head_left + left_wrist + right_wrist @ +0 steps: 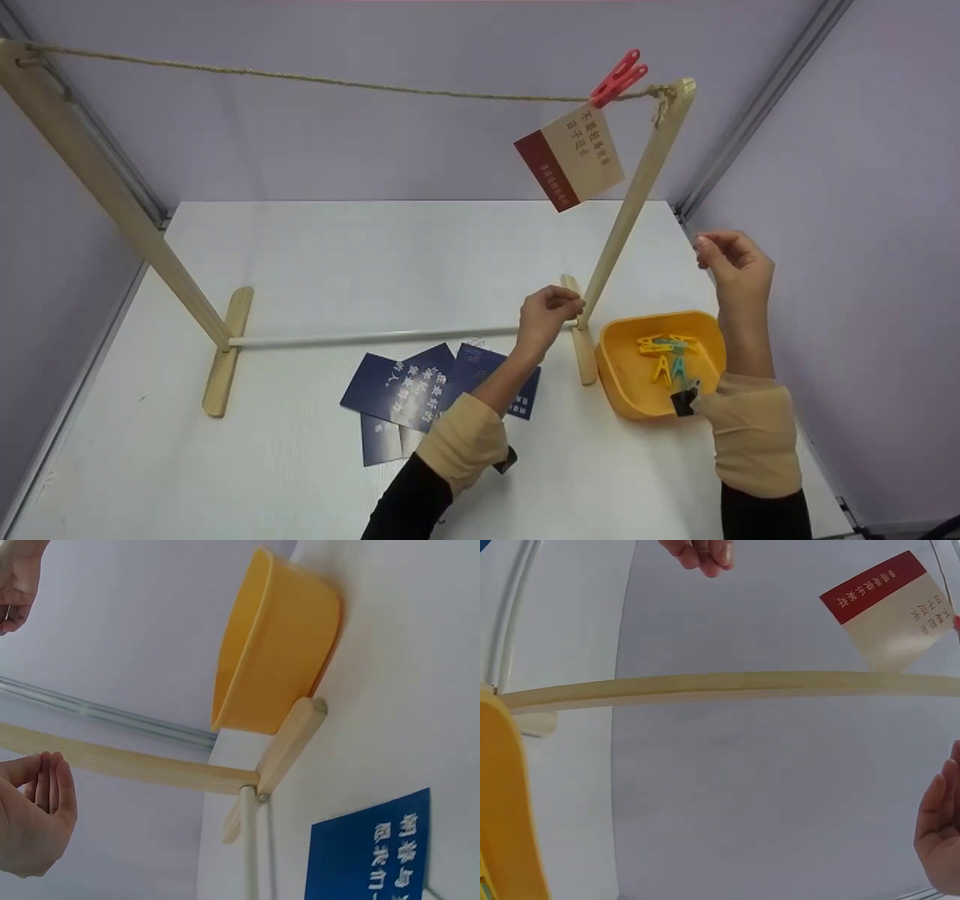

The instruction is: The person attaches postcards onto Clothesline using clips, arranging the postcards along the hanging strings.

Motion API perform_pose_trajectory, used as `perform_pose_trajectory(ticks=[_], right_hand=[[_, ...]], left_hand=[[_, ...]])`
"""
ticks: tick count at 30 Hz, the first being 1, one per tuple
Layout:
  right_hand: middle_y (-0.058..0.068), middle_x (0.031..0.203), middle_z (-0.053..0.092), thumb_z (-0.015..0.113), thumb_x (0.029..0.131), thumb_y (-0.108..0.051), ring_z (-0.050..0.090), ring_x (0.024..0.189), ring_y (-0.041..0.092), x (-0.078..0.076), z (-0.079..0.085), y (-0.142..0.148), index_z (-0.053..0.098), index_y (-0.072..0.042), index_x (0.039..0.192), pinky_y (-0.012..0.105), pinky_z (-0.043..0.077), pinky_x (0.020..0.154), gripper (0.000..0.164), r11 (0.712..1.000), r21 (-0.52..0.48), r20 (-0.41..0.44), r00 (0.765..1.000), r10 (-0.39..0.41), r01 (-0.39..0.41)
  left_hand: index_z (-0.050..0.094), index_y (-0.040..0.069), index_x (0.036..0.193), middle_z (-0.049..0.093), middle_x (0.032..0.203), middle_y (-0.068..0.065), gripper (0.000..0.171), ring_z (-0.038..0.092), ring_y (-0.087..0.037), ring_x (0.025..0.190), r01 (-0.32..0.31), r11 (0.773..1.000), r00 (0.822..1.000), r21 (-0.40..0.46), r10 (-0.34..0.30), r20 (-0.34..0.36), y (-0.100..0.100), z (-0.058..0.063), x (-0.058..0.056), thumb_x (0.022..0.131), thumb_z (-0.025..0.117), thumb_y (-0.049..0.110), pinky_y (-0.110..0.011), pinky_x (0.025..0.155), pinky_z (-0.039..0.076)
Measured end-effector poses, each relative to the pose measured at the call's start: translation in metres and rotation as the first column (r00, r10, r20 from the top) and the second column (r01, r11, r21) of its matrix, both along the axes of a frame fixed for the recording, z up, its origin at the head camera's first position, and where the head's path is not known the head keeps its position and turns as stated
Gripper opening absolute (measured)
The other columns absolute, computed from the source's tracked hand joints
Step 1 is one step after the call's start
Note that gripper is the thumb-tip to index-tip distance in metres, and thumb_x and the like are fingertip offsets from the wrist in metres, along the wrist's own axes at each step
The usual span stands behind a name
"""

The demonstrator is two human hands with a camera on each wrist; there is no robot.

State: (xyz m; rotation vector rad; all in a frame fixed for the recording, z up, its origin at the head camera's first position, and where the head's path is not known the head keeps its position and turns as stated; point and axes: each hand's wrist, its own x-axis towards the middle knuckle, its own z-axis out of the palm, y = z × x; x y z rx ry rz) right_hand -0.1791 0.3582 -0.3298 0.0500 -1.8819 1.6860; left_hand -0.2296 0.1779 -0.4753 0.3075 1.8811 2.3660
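Observation:
My left hand (547,319) hovers in front of the right post's foot, fingers loosely bent and empty. Above the yellow basin's right edge, my right hand (742,274) is raised, also holding nothing, its fingers softly curled. A red clothespin (619,79) clamps a cream-and-dark-red card (585,150) by one corner to the twine (337,80), close to the right post, and the card hangs tilted. Several dark blue cards (397,386) with white writing lie overlapping on the table, partly hidden behind my left forearm. Yellow and teal clothespins (662,367) lie inside the yellow basin (611,367).
Two wooden posts, left (120,202) and right (637,195), hold up the twine. A white rod (390,335) joins their feet along the white table (300,255). Pale walls (375,142) enclose the back and sides.

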Motion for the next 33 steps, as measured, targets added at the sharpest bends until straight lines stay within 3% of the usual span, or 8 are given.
perform_pose_trajectory(ticks=[2,3,6,13,20,26,29,33], right_hand=[[0.017,0.077,0.052,0.062,0.072,-0.01,0.043,0.062,0.02,0.002,-0.009,0.002,0.056,0.009,0.083,0.023,0.04,0.06,0.022,1.0,-0.027,0.02,1.0,-0.01,0.01],[0.016,0.077,0.052,0.062,0.072,-0.01,0.043,0.062,0.021,0.003,-0.013,0.004,0.056,0.008,0.083,0.023,0.04,0.06,0.022,0.999,-0.037,0.035,0.999,-0.019,0.021],[0.016,0.076,0.053,0.062,0.072,-0.011,0.043,0.061,0.022,0.005,-0.028,0.011,0.056,0.008,0.082,0.024,0.04,0.059,0.022,0.996,-0.055,0.082,0.995,-0.059,0.063],[0.013,0.077,0.054,0.062,0.072,-0.013,0.045,0.064,0.024,0.009,-0.06,0.021,0.057,0.005,0.084,0.023,0.041,0.06,0.023,0.99,-0.055,0.191,0.975,-0.117,0.13],[0.012,0.079,0.054,0.061,0.073,-0.018,0.045,0.068,0.025,0.018,-0.088,0.027,0.056,0.005,0.086,0.022,0.043,0.061,0.026,0.988,0.019,0.269,0.951,-0.15,0.151],[0.013,0.084,0.056,0.062,0.073,-0.019,0.05,0.07,0.021,-0.005,-0.179,0.097,0.058,-0.001,0.091,0.026,0.044,0.061,0.025,0.992,-0.026,0.316,0.942,-0.11,0.124],[0.012,0.085,0.056,0.063,0.071,-0.022,0.051,0.072,0.021,-0.018,-0.228,0.13,0.059,-0.004,0.094,0.026,0.044,0.06,0.029,0.987,-0.006,0.316,0.937,-0.149,0.159],[0.01,0.086,0.057,0.064,0.07,-0.03,0.051,0.07,0.022,-0.024,-0.265,0.144,0.059,-0.008,0.093,0.023,0.044,0.056,0.032,0.965,0.082,0.299,0.918,-0.26,0.247]], left_hand=[[0.058,0.002,0.081,0.059,0.07,-0.006,0.01,0.057,-0.015,0.065,0.017,1.0,0.999,0.013,-0.017,0.031,0.004,-0.002,0.008,0.072,0.061,0.008,-0.026,0.06,0.047],[0.058,0.0,0.081,0.059,0.072,-0.008,0.011,0.057,-0.017,0.067,0.027,0.999,0.997,0.019,-0.029,0.069,0.001,0.01,0.019,0.072,0.061,0.005,-0.028,0.062,0.047],[0.057,-0.006,0.081,0.059,0.073,-0.013,0.012,0.057,-0.021,0.067,0.06,0.997,0.992,0.044,-0.064,0.108,0.008,0.004,0.03,0.072,0.06,-0.001,-0.026,0.06,0.047],[0.059,-0.002,0.078,0.059,0.068,-0.008,0.008,0.058,-0.017,0.064,0.058,0.998,0.987,0.015,-0.059,0.152,0.025,-0.025,0.04,0.07,0.062,0.001,-0.024,0.057,0.047],[0.058,0.005,0.079,0.058,0.071,0.001,0.012,0.055,-0.009,0.065,0.007,0.992,0.985,-0.128,0.015,0.17,0.04,-0.043,0.049,0.069,0.062,0.002,-0.021,0.056,0.046],[0.052,0.006,0.097,0.053,0.095,-0.002,0.033,0.05,-0.017,0.088,-0.031,0.977,0.98,-0.211,0.071,0.186,0.053,-0.054,0.059,0.067,0.066,0.01,-0.022,0.066,0.044],[0.048,0.009,0.107,0.048,0.107,0.0,0.043,0.046,-0.018,0.097,-0.013,0.962,0.979,-0.272,0.067,0.19,0.059,-0.058,0.064,0.069,0.065,0.018,-0.022,0.072,0.041],[0.043,0.011,0.114,0.045,0.112,0.001,0.049,0.045,-0.015,0.099,0.027,0.959,0.975,-0.283,0.036,0.218,0.065,-0.063,0.071,0.071,0.063,0.022,-0.021,0.074,0.04]])
